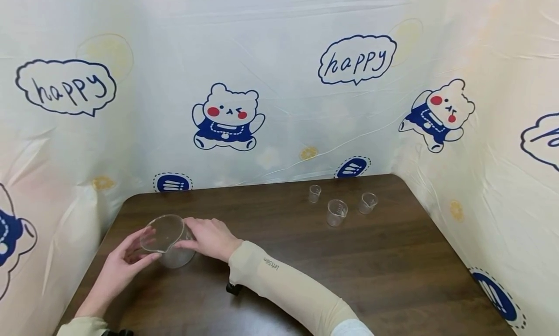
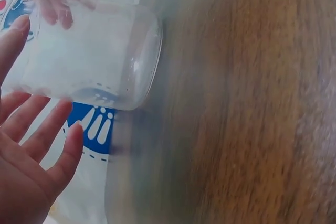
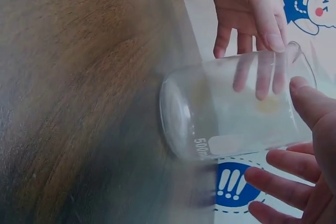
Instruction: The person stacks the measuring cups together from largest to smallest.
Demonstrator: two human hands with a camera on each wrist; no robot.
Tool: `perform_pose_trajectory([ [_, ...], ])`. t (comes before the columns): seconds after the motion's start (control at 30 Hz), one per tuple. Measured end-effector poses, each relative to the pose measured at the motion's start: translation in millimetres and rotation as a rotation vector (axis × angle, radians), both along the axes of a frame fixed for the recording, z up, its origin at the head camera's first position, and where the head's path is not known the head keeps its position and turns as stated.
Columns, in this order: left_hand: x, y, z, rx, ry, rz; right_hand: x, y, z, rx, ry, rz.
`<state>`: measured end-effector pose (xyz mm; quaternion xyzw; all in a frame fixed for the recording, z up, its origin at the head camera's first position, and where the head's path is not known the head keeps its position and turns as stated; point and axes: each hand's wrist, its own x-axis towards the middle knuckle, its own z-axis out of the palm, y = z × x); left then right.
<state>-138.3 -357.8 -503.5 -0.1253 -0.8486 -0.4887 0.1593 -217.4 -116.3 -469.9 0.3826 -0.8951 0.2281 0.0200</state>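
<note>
A large clear glass beaker (image 1: 176, 259) with a pouring lip is between both hands at the left of the table. My left hand (image 1: 119, 262) holds its left side, thumb near the lip and fingers round the far wall. From the right, my right hand (image 1: 213, 236) grips the rim and upper wall between thumb and fingers. A white 500 ml marking shows on the beaker (image 3: 226, 111) in the right wrist view, and nothing is visible inside it. Whether its base touches the table I cannot tell.
Three smaller clear beakers stand at the back right of the brown wooden table (image 1: 305, 268): a tiny one (image 1: 314, 194), a medium one (image 1: 337, 215) and a small one (image 1: 368, 204). A printed curtain (image 1: 288, 108) hangs close along the table's back and sides.
</note>
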Motion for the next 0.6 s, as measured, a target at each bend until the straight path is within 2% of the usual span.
perform_pose_trajectory([
  [0.17, 1.4, 8.2, 1.9, 0.004, 0.025, 0.004, 0.6, 7.5, 4.8, -0.011, -0.035, -0.002],
  [0.4, 1.7, 17.1, 8.5, -0.043, 0.028, 0.014, 1.5, 20.4, 11.3, -0.044, -0.126, -0.012],
  [0.6, 2.7, 24.4, 13.5, -0.049, 0.027, 0.011, 4.8, 30.8, 16.4, -0.062, -0.139, 0.0],
])
